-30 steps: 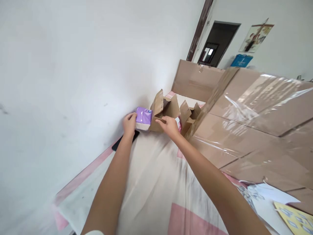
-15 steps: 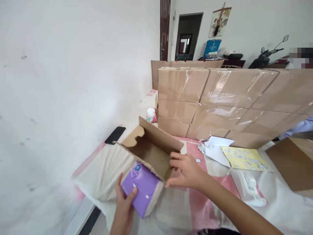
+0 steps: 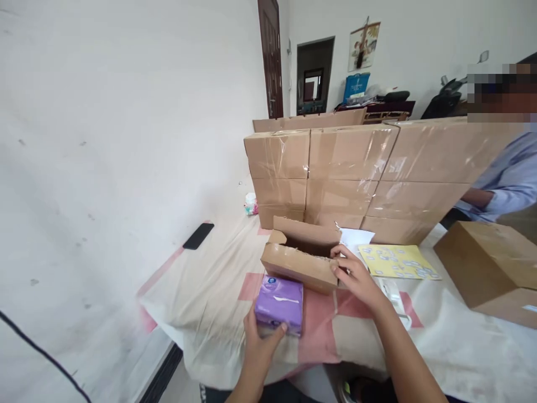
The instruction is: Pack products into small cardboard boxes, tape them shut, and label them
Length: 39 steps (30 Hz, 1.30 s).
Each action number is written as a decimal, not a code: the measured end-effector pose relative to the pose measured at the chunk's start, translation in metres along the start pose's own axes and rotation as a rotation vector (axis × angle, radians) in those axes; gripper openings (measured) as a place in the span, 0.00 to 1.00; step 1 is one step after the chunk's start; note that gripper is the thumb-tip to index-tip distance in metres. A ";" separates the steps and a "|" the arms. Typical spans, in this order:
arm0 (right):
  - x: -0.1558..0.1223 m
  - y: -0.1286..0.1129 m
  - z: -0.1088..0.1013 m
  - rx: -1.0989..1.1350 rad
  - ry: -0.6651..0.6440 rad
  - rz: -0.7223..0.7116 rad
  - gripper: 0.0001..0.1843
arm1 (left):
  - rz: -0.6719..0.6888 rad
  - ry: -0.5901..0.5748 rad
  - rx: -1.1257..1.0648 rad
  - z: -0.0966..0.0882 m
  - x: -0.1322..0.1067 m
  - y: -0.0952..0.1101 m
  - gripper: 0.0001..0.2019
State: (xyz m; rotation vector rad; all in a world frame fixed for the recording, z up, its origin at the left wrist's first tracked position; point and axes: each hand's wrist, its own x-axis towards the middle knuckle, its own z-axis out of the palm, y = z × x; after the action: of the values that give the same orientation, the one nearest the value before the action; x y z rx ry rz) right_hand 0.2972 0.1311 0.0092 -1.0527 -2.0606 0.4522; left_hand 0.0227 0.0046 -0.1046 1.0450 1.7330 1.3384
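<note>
A purple tissue pack [image 3: 279, 313] lies at the near side of an open cardboard box [image 3: 297, 267], on the cloth. My left hand [image 3: 263, 350] grips the pack from its near side, thumb on the front edge and fingers along the left. The small brown box has its open side up and a ragged upper edge. At its right end, my right hand [image 3: 354, 277] holds the wall, thumb outside and fingers over the rim. The box's inside is dark and only partly visible.
Stacked, taped cartons [image 3: 344, 168] form a wall behind. A black phone [image 3: 198, 236] lies at left. On the right are a yellow sticker sheet [image 3: 398, 261], a white tape dispenser [image 3: 394, 302] and a larger carton [image 3: 495, 268]. A person in a blue sleeve [image 3: 514, 179] sits beyond.
The box and tissue pack have shifted right, away from the phone. The pack, earlier tilted against the box, now lies flatter. Both hands keep hold, and more of the other person shows.
</note>
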 end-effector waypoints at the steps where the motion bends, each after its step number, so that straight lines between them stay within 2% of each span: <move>1: 0.002 0.004 0.001 0.048 0.024 -0.006 0.21 | 0.055 -0.012 0.111 -0.003 -0.002 -0.007 0.44; 4: 0.000 0.009 0.001 0.154 0.104 -0.014 0.21 | 0.237 -0.042 0.417 -0.019 -0.003 -0.016 0.43; 6: -0.004 0.007 -0.001 0.197 0.150 -0.039 0.17 | 0.354 -0.107 0.567 -0.029 0.004 -0.010 0.46; 9: -0.010 0.001 -0.006 0.222 0.171 -0.082 0.11 | 0.544 -0.304 0.807 -0.040 0.024 0.011 0.48; 12: -0.014 -0.005 -0.010 0.235 0.139 -0.101 0.11 | 0.664 -0.494 0.970 -0.045 0.047 0.038 0.51; 16: -0.017 -0.011 -0.009 0.267 0.136 -0.111 0.09 | 0.666 -0.622 1.047 -0.046 0.067 0.069 0.55; 19: -0.019 -0.014 -0.006 0.297 0.156 -0.108 0.09 | 0.642 -0.674 1.060 -0.043 0.071 0.081 0.54; 22: -0.019 -0.015 -0.003 0.313 0.170 -0.112 0.09 | 0.607 -0.724 1.018 -0.040 0.067 0.080 0.54; 25: -0.019 -0.013 0.000 0.318 0.173 -0.104 0.09 | 0.581 -0.713 0.969 -0.038 0.056 0.074 0.55; 28: -0.019 -0.010 0.003 0.321 0.173 -0.092 0.09 | 0.605 -0.727 0.904 -0.044 0.039 0.079 0.53; 31: -0.019 -0.009 0.004 0.332 0.166 -0.095 0.09 | 0.666 -0.830 0.783 -0.061 0.018 0.109 0.51; 34: -0.020 -0.010 0.004 0.341 0.165 -0.086 0.09 | 0.787 -0.881 0.586 -0.082 0.011 0.159 0.51; 37: -0.022 -0.011 0.004 0.343 0.160 -0.081 0.08 | 0.920 -0.760 0.464 -0.088 0.032 0.213 0.51; 39: -0.024 -0.011 0.004 0.333 0.148 -0.091 0.08 | 0.963 -0.666 0.533 -0.077 0.059 0.242 0.49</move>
State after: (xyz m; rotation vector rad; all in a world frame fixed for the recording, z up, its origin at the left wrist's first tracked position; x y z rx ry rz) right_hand 0.2972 0.1054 0.0022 -0.7669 -1.8167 0.6266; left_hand -0.0275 0.0607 0.1452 2.4938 1.0703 0.7995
